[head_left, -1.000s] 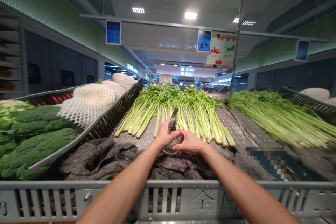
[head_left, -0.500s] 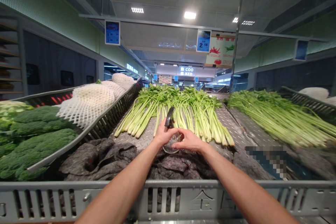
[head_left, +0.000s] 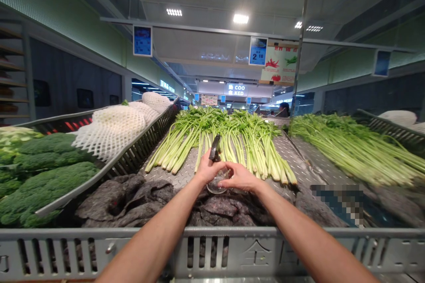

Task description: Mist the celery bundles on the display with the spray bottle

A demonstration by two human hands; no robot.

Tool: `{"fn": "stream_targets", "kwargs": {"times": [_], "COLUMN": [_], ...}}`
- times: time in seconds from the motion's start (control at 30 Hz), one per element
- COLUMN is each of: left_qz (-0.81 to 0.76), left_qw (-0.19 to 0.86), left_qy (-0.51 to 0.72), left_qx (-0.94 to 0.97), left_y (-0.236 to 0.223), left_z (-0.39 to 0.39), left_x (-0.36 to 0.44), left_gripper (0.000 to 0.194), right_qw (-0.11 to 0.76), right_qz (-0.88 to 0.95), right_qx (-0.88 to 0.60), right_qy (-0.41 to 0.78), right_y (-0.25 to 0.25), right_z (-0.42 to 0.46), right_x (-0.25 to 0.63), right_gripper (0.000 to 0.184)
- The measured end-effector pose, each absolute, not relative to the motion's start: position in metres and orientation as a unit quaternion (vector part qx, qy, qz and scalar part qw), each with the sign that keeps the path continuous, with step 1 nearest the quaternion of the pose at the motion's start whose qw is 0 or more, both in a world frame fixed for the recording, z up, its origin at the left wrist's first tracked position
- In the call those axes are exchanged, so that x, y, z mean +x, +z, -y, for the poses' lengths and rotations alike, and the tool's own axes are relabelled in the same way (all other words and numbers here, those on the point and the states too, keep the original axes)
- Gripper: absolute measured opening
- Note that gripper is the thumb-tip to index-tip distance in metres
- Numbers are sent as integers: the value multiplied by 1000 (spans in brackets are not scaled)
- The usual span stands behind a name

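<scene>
You are keeping your left hand (head_left: 208, 169) and right hand (head_left: 239, 177) together, gripping a dark slim object (head_left: 215, 148) that is now leaning leftward and cupping a clear round vessel (head_left: 217, 185), above the steel surface (head_left: 169, 174) before the celery (head_left: 252, 150).

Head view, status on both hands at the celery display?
Left hand gripping dark upright handle. Right hand curved over round clear piece below it. Celery just beyond. Nothing in the way.
</scene>
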State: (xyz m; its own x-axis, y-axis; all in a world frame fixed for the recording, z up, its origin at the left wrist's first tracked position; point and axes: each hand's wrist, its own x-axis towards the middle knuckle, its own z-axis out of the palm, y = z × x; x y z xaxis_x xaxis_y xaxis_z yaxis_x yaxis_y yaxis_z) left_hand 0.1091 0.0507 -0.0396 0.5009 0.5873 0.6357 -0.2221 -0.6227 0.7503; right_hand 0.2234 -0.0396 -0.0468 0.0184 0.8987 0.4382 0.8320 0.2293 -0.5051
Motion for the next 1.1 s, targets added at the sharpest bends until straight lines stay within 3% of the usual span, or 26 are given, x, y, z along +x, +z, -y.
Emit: {"fn": "stream_targets", "kwargs": {"times": [1.1], "left_qz": [-128], "left_qw": [390], "left_qy": [488], "left_qx": [770], "left_y": [-41], "left_z": [-52], "left_x": [109], "left_gripper": [32], "right_qw": [355], "right_qz": [692], "right_qx": [-627], "right_qy": [41], "right_y": [-45], "right_z": [42], "right_x": [221], "right_gripper": [57]}}
